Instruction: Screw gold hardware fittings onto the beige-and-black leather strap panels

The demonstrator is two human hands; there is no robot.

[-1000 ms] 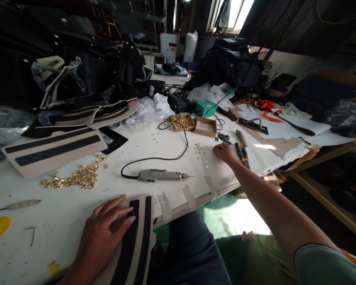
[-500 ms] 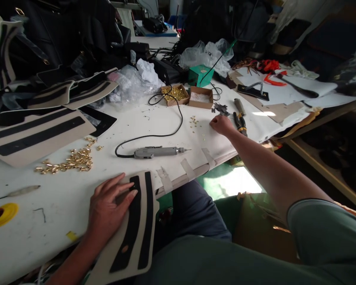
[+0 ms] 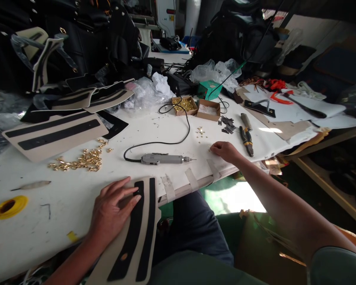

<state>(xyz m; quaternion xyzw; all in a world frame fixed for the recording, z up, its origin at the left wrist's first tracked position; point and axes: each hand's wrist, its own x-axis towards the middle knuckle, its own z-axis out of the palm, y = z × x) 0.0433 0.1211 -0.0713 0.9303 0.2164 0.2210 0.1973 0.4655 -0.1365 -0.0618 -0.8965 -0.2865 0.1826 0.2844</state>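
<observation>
My left hand (image 3: 111,209) lies over a beige panel with black strips (image 3: 150,233), holding it at the table's front edge. Its thumb and index finger come together near the top of one strip; a round copper-coloured spot shows lower on that strip. My right hand (image 3: 225,152) is low over the tabletop, fingers closed in a pinch; whatever is between the fingertips is too small to make out. Just behind it lie small brass-coloured pieces (image 3: 200,132). A grey electric screwdriver (image 3: 163,158) lies between my hands, its thin bit pointing right.
Gold-coloured fittings (image 3: 87,159) lie in a heap at left, near another striped panel (image 3: 59,134). Behind are a box of brass pieces (image 3: 184,105), a box of clear pieces (image 3: 208,109) and dark flat pieces (image 3: 228,124). Pliers (image 3: 246,141) lie right; yellow tape (image 3: 11,207) lies left.
My right hand has come nearer the table's front edge, its fingers still closed. The left hand stays on the panel. The whole view has shifted, so things appear further right.
</observation>
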